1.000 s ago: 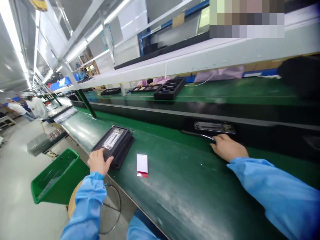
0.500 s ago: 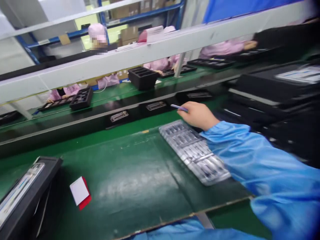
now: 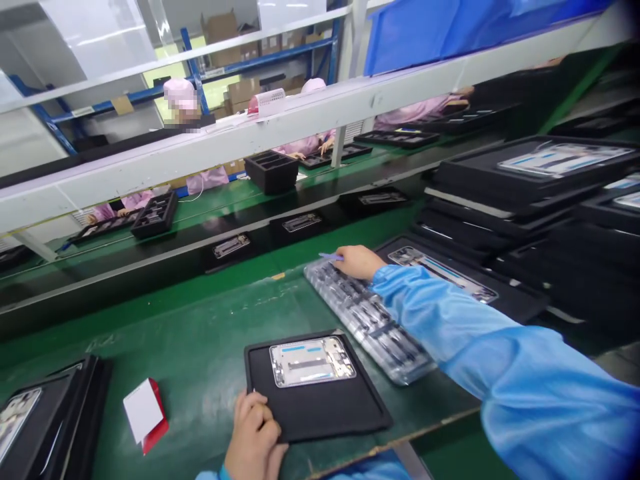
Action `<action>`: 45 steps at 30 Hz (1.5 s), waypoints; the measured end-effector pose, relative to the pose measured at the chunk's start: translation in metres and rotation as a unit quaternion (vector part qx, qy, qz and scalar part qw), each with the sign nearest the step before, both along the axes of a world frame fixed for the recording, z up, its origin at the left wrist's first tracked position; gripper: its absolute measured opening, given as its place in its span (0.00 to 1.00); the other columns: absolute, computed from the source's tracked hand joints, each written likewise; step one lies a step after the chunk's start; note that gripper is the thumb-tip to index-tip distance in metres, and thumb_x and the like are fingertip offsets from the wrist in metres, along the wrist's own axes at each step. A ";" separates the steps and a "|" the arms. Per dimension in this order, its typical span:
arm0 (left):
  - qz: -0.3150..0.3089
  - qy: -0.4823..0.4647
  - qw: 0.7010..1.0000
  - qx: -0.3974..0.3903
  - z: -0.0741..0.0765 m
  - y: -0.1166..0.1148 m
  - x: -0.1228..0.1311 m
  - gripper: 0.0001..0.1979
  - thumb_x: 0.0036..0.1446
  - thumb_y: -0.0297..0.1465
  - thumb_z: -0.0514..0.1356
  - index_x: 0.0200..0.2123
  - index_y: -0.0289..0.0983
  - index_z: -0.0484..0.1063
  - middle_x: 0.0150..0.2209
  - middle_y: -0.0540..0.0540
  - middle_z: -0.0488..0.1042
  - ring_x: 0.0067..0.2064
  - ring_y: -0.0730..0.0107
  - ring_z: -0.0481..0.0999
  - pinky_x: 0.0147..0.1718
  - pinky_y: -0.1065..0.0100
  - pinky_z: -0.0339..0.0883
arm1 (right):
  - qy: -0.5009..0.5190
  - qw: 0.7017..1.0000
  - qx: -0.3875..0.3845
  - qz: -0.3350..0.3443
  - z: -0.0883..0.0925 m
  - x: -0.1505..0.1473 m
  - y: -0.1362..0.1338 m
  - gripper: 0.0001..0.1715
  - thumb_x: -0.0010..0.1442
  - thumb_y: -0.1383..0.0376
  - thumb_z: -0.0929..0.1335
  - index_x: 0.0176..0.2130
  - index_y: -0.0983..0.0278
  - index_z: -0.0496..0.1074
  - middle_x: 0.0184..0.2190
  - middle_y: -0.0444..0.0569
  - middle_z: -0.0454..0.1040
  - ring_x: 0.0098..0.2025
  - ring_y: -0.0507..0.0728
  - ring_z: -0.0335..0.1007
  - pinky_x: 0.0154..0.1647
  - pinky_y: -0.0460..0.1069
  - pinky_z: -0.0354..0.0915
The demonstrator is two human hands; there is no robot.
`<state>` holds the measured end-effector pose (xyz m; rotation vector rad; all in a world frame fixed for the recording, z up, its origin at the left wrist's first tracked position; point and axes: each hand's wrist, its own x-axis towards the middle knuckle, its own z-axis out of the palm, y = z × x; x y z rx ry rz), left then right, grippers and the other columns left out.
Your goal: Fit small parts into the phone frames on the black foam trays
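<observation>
The black tray lies flat on the green bench top in front of the person, and in its middle sits a silver metal phone frame with small blue strips. The tray looks light and a little soft, so I judge its edge is the good place for taking hold, while the thin frame seems fragile and better not pressed in the middle. The left hand is at the near edge of this tray, with the fingers curled and seeming to pinch the rim. The right hand is farther and to the right, above a clear plastic blister tray, and its fingers are closed on a slim blue tool. This blister tray holds many dark parts in rows, too small to tell exactly. Beside it, a second black tray with another frame lies partly under the blue sleeve, and stacks of black trays stand on the right. On the left lie a white-and-red card and one more tray stack.
</observation>
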<state>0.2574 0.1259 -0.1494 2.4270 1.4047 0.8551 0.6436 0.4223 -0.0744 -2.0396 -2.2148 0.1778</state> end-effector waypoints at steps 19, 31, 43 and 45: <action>0.158 -0.264 0.942 -0.137 0.054 0.006 0.016 0.03 0.57 0.33 0.62 0.35 0.40 0.73 0.38 0.45 0.75 0.44 0.59 0.74 0.47 0.58 0.67 | 0.146 0.985 0.051 -0.078 0.041 -0.015 -0.029 0.19 0.60 0.57 0.64 0.38 0.65 0.79 0.30 0.51 0.79 0.33 0.59 0.74 0.34 0.50 0.64; 0.073 -0.576 0.745 -0.328 0.050 0.040 0.081 0.19 0.51 0.43 0.70 0.36 0.37 0.69 0.30 0.51 0.72 0.33 0.74 0.70 0.37 0.68 0.63 | 0.439 0.898 0.035 0.017 0.011 -0.168 -0.234 0.13 0.61 0.55 0.67 0.34 0.58 0.79 0.28 0.45 0.80 0.29 0.58 0.76 0.30 0.51 0.70; 0.041 -0.570 0.698 -0.432 0.042 0.015 0.062 0.22 0.47 0.43 0.73 0.36 0.36 0.69 0.23 0.54 0.72 0.24 0.80 0.67 0.28 0.73 0.58 | 0.251 0.873 0.150 0.391 0.004 -0.123 -0.262 0.22 0.62 0.67 0.68 0.56 0.55 0.73 0.49 0.52 0.77 0.48 0.58 0.76 0.47 0.51 0.74; 0.023 -0.555 0.696 -0.456 0.043 0.013 0.065 0.23 0.46 0.44 0.73 0.35 0.35 0.69 0.21 0.55 0.70 0.23 0.80 0.67 0.28 0.73 0.58 | 0.206 0.865 0.135 0.436 0.005 -0.113 -0.264 0.21 0.64 0.70 0.64 0.54 0.55 0.75 0.46 0.49 0.79 0.45 0.55 0.77 0.45 0.49 0.73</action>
